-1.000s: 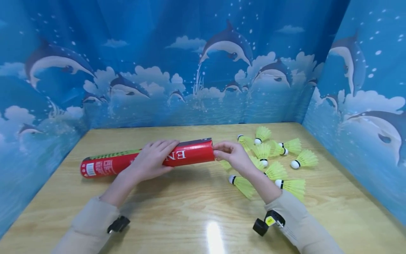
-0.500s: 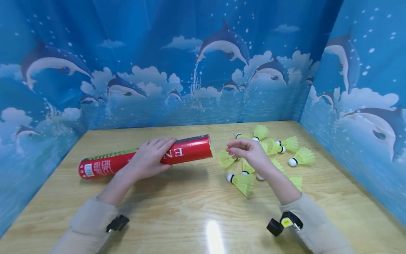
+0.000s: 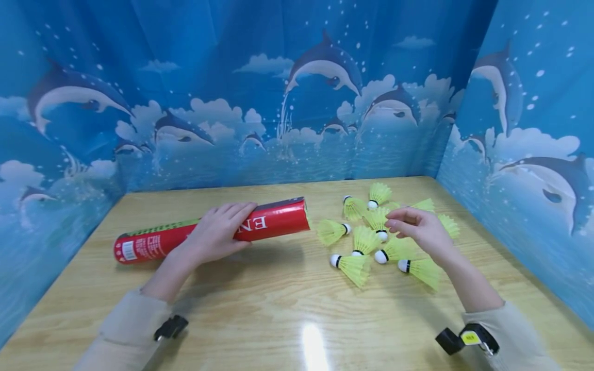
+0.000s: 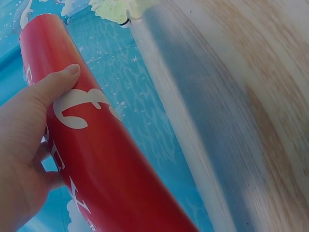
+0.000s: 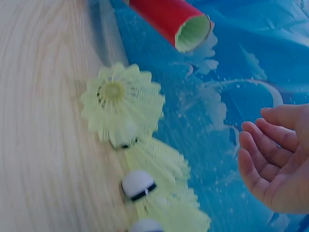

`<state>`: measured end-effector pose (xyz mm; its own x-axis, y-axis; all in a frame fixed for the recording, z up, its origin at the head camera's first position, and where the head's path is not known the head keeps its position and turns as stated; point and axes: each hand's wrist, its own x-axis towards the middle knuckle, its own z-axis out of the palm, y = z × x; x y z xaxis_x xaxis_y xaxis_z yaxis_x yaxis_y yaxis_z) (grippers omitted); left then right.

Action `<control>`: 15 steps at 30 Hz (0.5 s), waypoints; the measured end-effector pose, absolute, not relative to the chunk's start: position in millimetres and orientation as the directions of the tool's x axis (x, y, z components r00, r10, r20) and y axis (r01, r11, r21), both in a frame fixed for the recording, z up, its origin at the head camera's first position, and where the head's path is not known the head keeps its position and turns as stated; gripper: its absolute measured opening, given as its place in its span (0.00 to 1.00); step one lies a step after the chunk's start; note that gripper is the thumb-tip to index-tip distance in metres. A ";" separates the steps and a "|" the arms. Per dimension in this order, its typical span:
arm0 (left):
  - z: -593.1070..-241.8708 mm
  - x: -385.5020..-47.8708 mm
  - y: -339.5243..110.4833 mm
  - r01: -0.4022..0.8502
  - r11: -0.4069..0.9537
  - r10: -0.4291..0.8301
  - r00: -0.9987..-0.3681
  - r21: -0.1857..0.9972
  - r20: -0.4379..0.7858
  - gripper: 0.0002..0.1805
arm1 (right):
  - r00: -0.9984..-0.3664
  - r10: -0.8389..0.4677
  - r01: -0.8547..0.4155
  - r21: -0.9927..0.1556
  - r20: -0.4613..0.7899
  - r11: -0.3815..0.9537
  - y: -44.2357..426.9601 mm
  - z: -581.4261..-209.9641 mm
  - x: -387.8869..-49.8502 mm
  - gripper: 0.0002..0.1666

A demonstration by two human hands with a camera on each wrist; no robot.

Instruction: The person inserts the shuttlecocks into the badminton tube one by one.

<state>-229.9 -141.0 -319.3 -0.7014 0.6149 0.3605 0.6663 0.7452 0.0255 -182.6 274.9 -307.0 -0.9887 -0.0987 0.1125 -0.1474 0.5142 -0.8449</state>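
In the head view my left hand [image 3: 217, 234] grips a red shuttlecock tube [image 3: 280, 220] round its middle. The tube's far left end rests on the table, and its right end is tilted up with the mouth facing the shuttlecocks. Pale green shows inside the tube's mouth [image 5: 193, 34] in the right wrist view. Over the loose yellow shuttlecocks hovers my right hand [image 3: 427, 233], its fingers loosely curled and nothing between them. Close by are a shuttlecock [image 3: 392, 250] and another shuttlecock [image 3: 377, 220]. Some at the right are partly hidden behind that hand.
The wooden table [image 3: 260, 319] ends at a blue dolphin-print curtain [image 3: 209, 154] at the back and sides. Several shuttlecocks lie scattered on the right half, including one shuttlecock [image 3: 355, 269] nearest the front. Wrist cameras are strapped over both sleeves.
My right hand has drawn away from the tube's mouth and moved right, over the shuttlecocks. The left hand still holds the tube in nearly the same place.
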 end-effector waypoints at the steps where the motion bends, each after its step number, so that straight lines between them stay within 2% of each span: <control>1: -319.1 -229.9 -141.3 0.665 0.746 0.614 -0.702 0.025 0.361 0.52 | -0.989 -0.095 -0.150 -0.841 0.118 0.521 280.4 -308.4 -181.6 0.22; 9: -318.2 -229.8 -142.3 0.667 0.744 0.615 -0.700 0.026 0.364 0.51 | -0.989 -0.087 -0.150 -0.829 0.122 0.539 323.2 -317.6 -168.5 0.21; 15: -318.0 -229.5 -143.6 0.668 0.743 0.614 -0.702 0.035 0.361 0.52 | -0.996 -0.022 -0.084 -0.780 0.090 0.620 347.4 -321.6 -159.4 0.22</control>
